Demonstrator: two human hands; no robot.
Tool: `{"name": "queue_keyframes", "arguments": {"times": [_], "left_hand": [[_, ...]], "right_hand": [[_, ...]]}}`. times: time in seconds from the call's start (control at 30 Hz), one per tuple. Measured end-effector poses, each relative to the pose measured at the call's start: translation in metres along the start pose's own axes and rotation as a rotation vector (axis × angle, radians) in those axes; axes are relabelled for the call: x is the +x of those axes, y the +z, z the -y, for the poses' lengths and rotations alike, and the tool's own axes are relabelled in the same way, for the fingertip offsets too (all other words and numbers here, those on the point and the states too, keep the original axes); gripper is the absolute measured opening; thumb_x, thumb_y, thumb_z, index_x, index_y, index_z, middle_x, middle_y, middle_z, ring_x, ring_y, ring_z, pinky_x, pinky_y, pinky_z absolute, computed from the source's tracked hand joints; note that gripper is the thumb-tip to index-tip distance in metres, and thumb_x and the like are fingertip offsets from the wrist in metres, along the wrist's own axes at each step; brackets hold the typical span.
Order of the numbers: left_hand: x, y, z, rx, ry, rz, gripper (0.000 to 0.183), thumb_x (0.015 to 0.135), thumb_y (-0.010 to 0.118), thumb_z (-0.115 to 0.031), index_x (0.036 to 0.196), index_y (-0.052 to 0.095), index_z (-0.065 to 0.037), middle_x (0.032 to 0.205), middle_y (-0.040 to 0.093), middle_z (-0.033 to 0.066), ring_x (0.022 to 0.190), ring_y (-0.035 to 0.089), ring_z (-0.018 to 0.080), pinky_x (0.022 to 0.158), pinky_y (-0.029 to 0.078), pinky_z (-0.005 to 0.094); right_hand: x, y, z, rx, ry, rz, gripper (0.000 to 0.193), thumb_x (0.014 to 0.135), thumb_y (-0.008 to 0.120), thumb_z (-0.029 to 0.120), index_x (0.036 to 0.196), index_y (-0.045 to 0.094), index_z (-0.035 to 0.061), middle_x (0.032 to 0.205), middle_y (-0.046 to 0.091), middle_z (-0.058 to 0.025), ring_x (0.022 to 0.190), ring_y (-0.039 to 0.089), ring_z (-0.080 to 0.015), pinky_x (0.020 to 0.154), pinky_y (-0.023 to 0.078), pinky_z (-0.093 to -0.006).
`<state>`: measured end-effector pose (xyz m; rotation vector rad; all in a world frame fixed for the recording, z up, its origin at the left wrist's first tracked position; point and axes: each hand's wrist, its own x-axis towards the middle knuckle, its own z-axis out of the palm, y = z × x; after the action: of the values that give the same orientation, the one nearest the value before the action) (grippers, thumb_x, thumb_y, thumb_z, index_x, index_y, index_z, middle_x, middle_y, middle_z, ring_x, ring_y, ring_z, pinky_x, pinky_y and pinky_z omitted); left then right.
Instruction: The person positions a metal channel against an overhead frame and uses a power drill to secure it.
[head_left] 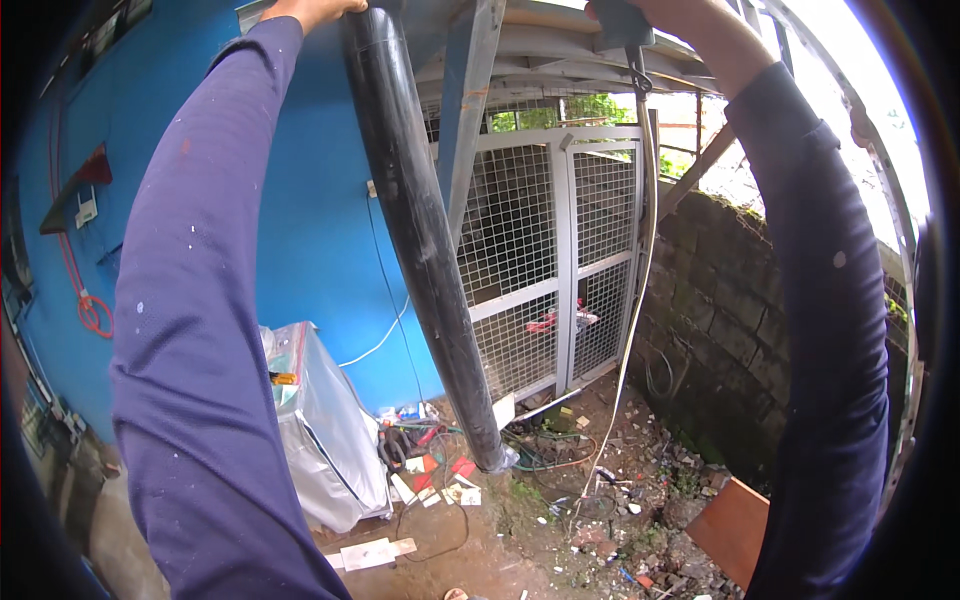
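Both my arms, in dark blue sleeves, reach up to the top edge of the view. My left hand [312,10] is beside the upper end of a thick black post [410,190]; its fingers are mostly cut off, so their grip is hidden. My right hand [690,25] is closed around a dark grey corded power tool [625,27], of which only the lower handle shows. From that handle a pale cord [648,210] hangs down to the ground. The post runs down, tilted in the view, to the littered ground.
A blue wall [320,200] stands at left, with a plastic-covered box [325,440] before it. Behind the post are a grey beam [470,110] and a white mesh gate [565,270]. A block wall [720,310] rises at right. Rubble and a brown board [730,530] lie below.
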<state>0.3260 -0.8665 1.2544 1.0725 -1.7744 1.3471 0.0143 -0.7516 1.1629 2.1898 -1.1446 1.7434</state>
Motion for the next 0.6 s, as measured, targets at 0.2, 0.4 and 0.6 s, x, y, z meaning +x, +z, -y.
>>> {"name": "queue_keyframes", "arguments": {"times": [0.2,0.4,0.6], "left_hand": [[0.005,-0.003,-0.004,0.024,0.021,0.002,0.045,0.073,0.082,-0.018,0.117,0.074,-0.011,0.111,0.066,0.0139,0.107,0.066,0.0359,0.093,0.055,0.0478],[0.011,0.003,-0.004,0.0,0.032,-0.026,0.045,0.074,0.082,-0.019,0.118,0.075,-0.012,0.111,0.066,0.014,0.107,0.066,0.0361,0.093,0.055,0.0478],[0.013,0.0,-0.01,-0.074,0.03,0.029,0.048,0.071,0.084,-0.018,0.118,0.076,-0.012,0.11,0.066,0.0151,0.104,0.067,0.0376,0.092,0.056,0.0471]], "right_hand": [[0.0,0.007,0.002,-0.015,0.011,-0.115,0.05,0.095,0.073,0.041,0.118,0.067,-0.0037,0.089,0.07,-0.0103,0.07,0.068,-0.0196,0.059,0.058,-0.0367],[0.0,0.005,0.01,-0.131,-0.029,-0.069,0.048,0.092,0.075,0.037,0.117,0.068,-0.004,0.091,0.072,-0.0122,0.071,0.07,-0.0196,0.062,0.059,-0.0367],[0.003,0.005,-0.001,0.002,-0.051,-0.08,0.047,0.093,0.074,0.036,0.118,0.069,-0.0036,0.092,0.073,-0.0121,0.073,0.073,-0.0203,0.064,0.06,-0.0358]]}}
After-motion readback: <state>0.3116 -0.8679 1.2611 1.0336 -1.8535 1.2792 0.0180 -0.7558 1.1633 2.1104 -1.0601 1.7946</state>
